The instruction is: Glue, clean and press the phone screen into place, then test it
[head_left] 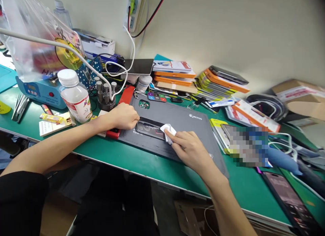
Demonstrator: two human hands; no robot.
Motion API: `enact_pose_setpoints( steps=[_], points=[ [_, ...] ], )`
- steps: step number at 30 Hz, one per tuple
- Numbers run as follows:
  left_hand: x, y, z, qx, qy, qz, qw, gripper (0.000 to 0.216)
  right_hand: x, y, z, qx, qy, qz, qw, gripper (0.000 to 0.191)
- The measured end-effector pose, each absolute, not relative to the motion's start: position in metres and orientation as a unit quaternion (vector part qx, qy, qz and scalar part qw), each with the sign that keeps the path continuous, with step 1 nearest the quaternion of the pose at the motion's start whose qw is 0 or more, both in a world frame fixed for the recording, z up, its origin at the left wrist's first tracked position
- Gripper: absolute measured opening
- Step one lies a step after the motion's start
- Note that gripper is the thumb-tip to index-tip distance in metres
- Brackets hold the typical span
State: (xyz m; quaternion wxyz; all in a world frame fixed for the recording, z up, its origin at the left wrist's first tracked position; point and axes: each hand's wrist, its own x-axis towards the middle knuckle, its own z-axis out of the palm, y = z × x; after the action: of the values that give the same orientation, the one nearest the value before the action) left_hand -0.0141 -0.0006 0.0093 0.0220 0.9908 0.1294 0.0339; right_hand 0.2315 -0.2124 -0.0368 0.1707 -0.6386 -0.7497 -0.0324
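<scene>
A dark, glossy phone point(149, 129) lies flat on a grey work mat point(177, 117). My left hand point(125, 117) is closed, its curled fingers at the phone's left end; the fingertips are mostly hidden. With my right hand point(190, 148) I pinch a folded white wipe point(168, 131) and press it on the phone's right end, index finger stretched over it. Part of the phone's right end is covered by the wipe.
Left of the mat stand a white-capped bottle point(76, 97), a screwdriver holder point(105, 94) and a blue machine point(40, 92). Behind are stacked boxes point(174, 75). A lit phone point(291, 202) lies at the right. A white cable point(76, 53) crosses above the left side.
</scene>
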Motion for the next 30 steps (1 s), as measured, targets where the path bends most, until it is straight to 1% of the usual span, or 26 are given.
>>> enact_pose_setpoints(
  steps=[7,12,15,20,23,26,30],
  points=[
    [-0.019,-0.004,0.014,0.985,0.168,0.028,-0.013,0.027,0.168,-0.167,-0.025,-0.583,-0.788,-0.115,0.162,0.036],
    [-0.022,-0.001,0.009,0.984,0.170,0.052,-0.024,0.025,0.128,-0.135,-0.024,-0.551,-0.804,-0.170,0.144,0.023],
    [-0.021,0.000,0.005,0.984,0.171,0.051,-0.025,0.023,0.137,-0.144,-0.025,-0.544,-0.803,-0.190,0.151,0.025],
    [-0.020,0.000,0.004,0.985,0.169,0.034,-0.016,0.022,0.187,-0.203,-0.028,-0.570,-0.782,-0.190,0.166,0.033],
    [-0.018,0.001,0.005,0.985,0.169,0.029,-0.001,0.024,0.200,-0.232,-0.030,-0.588,-0.773,-0.194,0.142,0.036],
    [-0.017,0.002,0.005,0.984,0.176,0.025,0.005,0.026,0.188,-0.230,-0.031,-0.606,-0.756,-0.207,0.135,0.037],
    [-0.017,0.001,0.009,0.984,0.174,0.015,-0.018,0.027,0.151,-0.195,-0.031,-0.611,-0.748,-0.210,0.153,0.037]
  ],
)
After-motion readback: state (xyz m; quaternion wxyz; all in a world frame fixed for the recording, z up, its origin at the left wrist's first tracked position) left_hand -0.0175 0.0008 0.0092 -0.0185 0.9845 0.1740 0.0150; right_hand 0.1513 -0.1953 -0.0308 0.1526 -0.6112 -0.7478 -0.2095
